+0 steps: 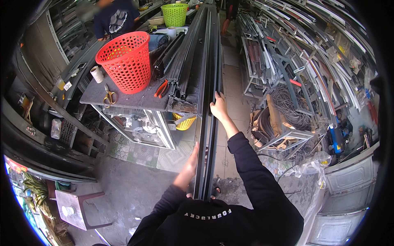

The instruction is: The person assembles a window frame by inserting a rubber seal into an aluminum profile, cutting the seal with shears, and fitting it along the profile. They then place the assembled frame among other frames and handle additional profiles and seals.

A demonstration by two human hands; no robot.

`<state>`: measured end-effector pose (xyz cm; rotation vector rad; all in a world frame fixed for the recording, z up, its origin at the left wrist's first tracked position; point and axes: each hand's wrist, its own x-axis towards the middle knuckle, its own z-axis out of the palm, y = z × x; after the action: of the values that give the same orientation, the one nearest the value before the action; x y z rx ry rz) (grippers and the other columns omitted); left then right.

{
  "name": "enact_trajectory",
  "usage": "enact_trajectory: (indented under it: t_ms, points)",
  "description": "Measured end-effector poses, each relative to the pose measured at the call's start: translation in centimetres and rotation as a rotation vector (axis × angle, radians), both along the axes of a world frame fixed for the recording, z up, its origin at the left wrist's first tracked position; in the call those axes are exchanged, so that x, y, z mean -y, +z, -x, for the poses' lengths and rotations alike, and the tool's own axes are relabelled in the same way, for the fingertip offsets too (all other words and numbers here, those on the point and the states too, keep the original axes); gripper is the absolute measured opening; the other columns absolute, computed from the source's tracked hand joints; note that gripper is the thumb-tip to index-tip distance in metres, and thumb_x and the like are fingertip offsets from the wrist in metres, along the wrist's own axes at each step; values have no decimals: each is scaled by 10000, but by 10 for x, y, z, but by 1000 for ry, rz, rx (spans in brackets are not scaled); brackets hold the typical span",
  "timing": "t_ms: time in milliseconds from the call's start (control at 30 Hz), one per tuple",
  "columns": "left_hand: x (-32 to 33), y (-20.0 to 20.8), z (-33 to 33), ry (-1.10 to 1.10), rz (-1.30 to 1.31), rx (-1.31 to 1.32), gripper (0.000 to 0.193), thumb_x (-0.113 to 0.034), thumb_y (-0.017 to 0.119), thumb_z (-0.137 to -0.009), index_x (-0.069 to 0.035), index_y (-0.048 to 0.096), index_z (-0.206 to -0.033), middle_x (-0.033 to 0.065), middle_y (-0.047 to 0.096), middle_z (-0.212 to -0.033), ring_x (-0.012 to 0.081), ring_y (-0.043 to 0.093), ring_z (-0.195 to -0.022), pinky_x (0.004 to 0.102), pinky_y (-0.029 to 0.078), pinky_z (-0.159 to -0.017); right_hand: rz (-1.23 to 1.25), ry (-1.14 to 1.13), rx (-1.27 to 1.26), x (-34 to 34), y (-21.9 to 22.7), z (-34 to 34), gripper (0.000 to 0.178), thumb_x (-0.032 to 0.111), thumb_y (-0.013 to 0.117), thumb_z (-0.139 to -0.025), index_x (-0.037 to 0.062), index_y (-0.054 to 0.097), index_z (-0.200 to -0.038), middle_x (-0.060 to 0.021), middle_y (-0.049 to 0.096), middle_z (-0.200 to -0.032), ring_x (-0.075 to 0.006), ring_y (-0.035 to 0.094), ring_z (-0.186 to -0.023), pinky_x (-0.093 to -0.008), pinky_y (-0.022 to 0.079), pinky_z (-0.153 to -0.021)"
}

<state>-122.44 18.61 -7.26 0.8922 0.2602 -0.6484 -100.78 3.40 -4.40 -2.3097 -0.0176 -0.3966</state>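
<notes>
Long dark metal profiles run from my chest away over the right side of the workbench. My right hand is closed on their right edge, farther out, with its arm stretched forward. Closer to my body, my left hand grips the same profiles from the left side; its fingers go underneath and are partly hidden. Left of them, a bundle of more dark profiles lies on the bench, its cut ends facing me. Orange-handled pliers rest beside those ends.
The carpeted workbench carries a red basket, scissors, a white roll and a green basket. Racks of profiles and coiled strips stand right. A small table is lower left. A person stands beyond the bench.
</notes>
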Motion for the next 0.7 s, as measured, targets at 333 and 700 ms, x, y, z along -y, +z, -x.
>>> enact_trajectory:
  t_ms: [333,700]
  points:
    - [-1,40,46,-14,-217,226,520,-144,689,-865,-12,422,-1291,124,655,-1008,200,646,-881,312,550,-718,-173,94,250,-5,-3,2,571,-55,521,-758,15,543,-1324,-232,362,-1482,-322,408,-1352,-315,435,-1017]
    - [12,42,42,70,-257,306,343,-153,647,-914,-39,431,-1156,114,627,-882,199,633,-587,335,545,-482,-263,25,286,-13,3,0,643,19,588,-816,31,373,-1422,-262,306,-1483,-395,291,-1396,-395,310,-1132]
